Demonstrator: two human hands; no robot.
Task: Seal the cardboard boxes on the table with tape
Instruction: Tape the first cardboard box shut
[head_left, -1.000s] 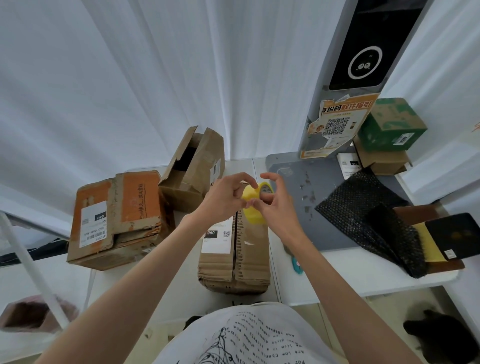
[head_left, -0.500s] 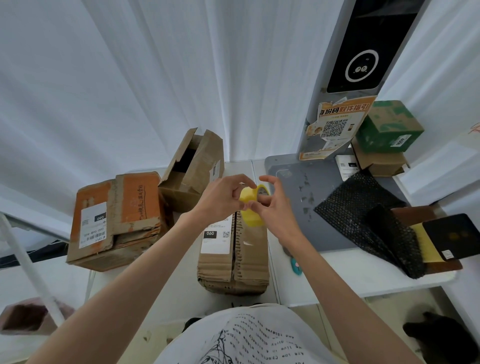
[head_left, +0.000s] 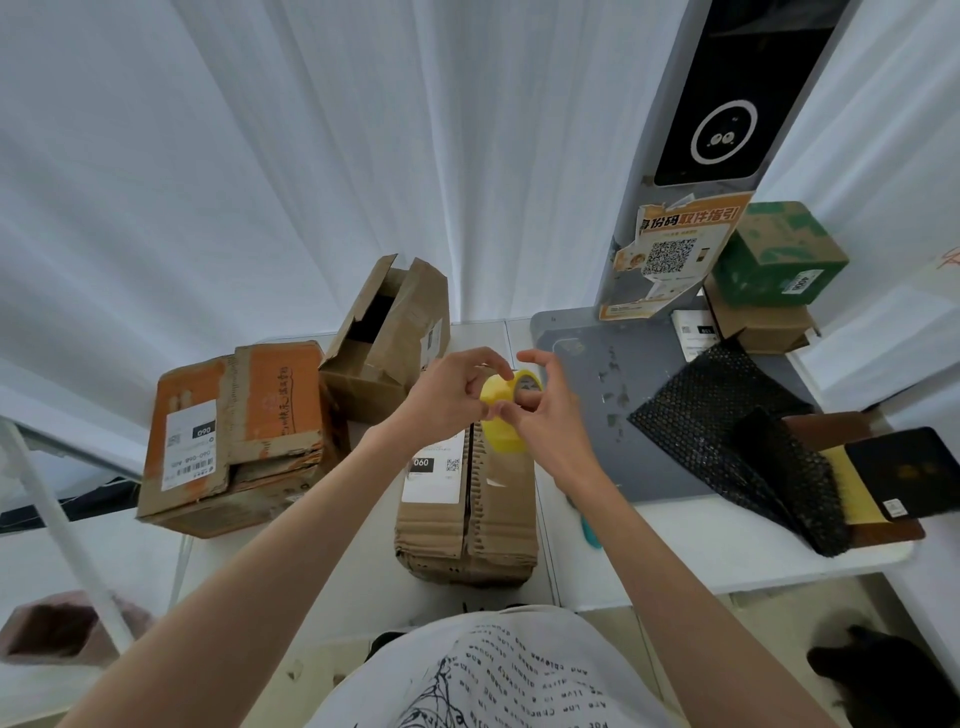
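Observation:
A yellow tape roll (head_left: 501, 415) is held up above a brown corrugated box (head_left: 467, 512) with a white label that lies in front of me on the white table (head_left: 675, 540). My right hand (head_left: 548, 421) grips the roll from the right, with a finger through its core. My left hand (head_left: 449, 397) pinches at the roll's upper rim with curled fingers. An orange and brown box (head_left: 234, 431) lies at the left with ragged flaps. Behind it an open brown box (head_left: 387, 338) stands tilted, its flaps up.
A grey mat (head_left: 618, 395) covers the table's right half, with black bubble wrap (head_left: 727, 431) and dark flat packets (head_left: 904, 473) on it. A green box (head_left: 779, 254) sits on a brown box at the back right beside a grey kiosk post (head_left: 670, 260). White curtains hang behind.
Both hands have stayed together above the middle box, turning the yellow roll a little; my left fingers have shifted along its rim.

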